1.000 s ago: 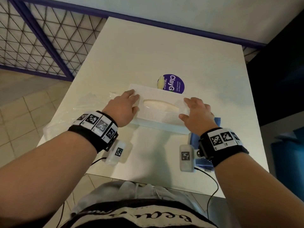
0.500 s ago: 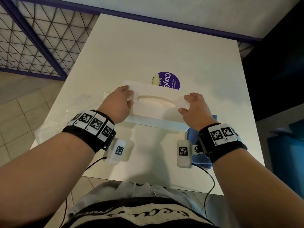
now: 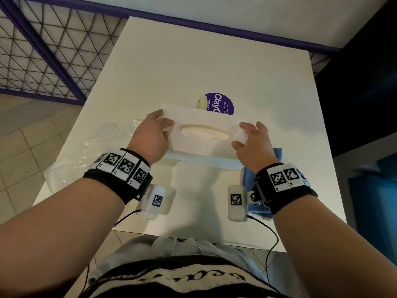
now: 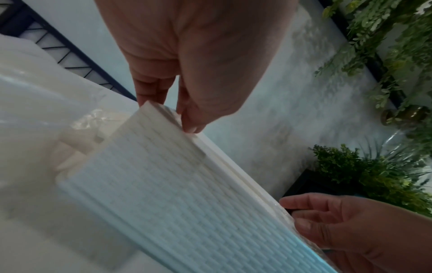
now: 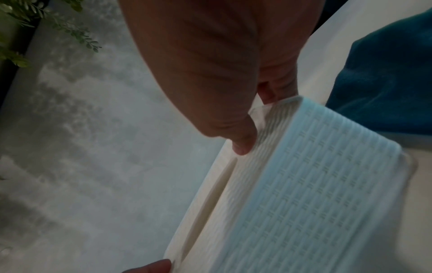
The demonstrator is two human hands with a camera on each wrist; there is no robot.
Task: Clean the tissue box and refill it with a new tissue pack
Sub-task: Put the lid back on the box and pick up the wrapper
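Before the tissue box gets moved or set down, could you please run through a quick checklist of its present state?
1. Left hand grips the tissue box at its left end: ok.
2. Right hand grips the right end: ok.
3. Tissue visible in the oval slot: ok.
4. Box fully closed underneath: cannot tell.
5. Blue cloth lies clear of the box: not ok, its edge lies partly under the right end.
6. Plastic wrapper is out of the way: ok.
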